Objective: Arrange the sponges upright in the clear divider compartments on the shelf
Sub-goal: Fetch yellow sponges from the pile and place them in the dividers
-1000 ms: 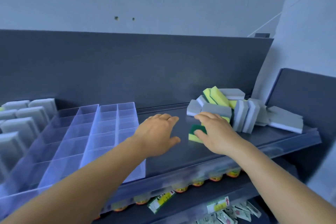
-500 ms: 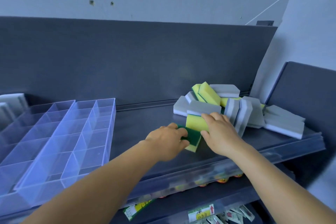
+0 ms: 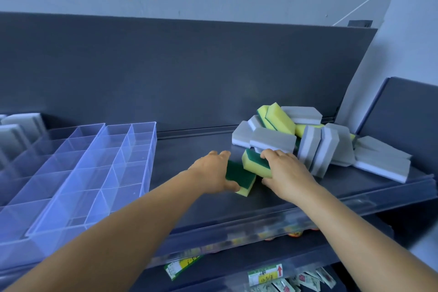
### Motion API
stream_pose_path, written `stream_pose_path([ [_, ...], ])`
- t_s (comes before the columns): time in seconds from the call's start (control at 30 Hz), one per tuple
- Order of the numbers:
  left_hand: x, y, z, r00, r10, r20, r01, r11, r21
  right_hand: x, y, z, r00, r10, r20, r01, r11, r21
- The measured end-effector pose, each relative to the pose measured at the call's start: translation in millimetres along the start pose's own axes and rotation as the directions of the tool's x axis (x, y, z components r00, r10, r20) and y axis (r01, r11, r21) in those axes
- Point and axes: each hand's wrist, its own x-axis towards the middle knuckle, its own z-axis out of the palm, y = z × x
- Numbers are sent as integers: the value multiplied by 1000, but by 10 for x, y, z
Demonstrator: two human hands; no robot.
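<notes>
A heap of grey and yellow-green sponges (image 3: 308, 135) lies at the right of the dark shelf (image 3: 189, 149). My left hand (image 3: 213, 173) grips one yellow sponge with a green scouring face (image 3: 241, 179), flat near the shelf's middle. My right hand (image 3: 286, 173) holds a second yellow-green sponge (image 3: 254, 163), tilted and leaning on the first. The clear divider tray (image 3: 94, 168) sits to the left, its near compartments holding nothing. Grey sponges (image 3: 16, 130) stand upright at its far left.
A clear lip (image 3: 308, 211) runs along the shelf's front edge. A dark back panel (image 3: 189, 73) rises behind and a dark side panel (image 3: 407, 114) stands at the right. Below, a lower shelf holds packets and price tags (image 3: 265, 275).
Both hands closed in on the green-faced sponges; the left now grips the lower one, and the right has lifted a second out from under the heap. The view shifted right.
</notes>
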Motion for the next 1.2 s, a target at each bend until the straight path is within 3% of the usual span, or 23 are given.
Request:
stream_pose_path([
  [0.13,-33,22,-18,1000,-8,-3,7,999,-36,29,-5,-3,997,-13,-72,13,1000,-7],
  [0.27,-85,17,-136,995,36,-91,-50,987,-150,17,-34,-101,995,-8,-100,29,977,212],
  [0.43,-217,-109,-479,947,116,-300,-166,975,-145,19,-203,-297,983,-96,-158,157,886,437],
  [0.8,-731,-990,-1060,939,-49,-339,41,999,-32,405,-1009,-460,951,-53,-304,239,748,619],
  [1.0,-953,-1722,-1371,900,-140,-413,150,989,-8,635,-1696,-454,941,-124,-314,312,677,667],
  [1.2,-1006,-2399,-1615,841,-222,-494,255,967,0,918,-2410,-415,919,-214,-330,383,678,628],
])
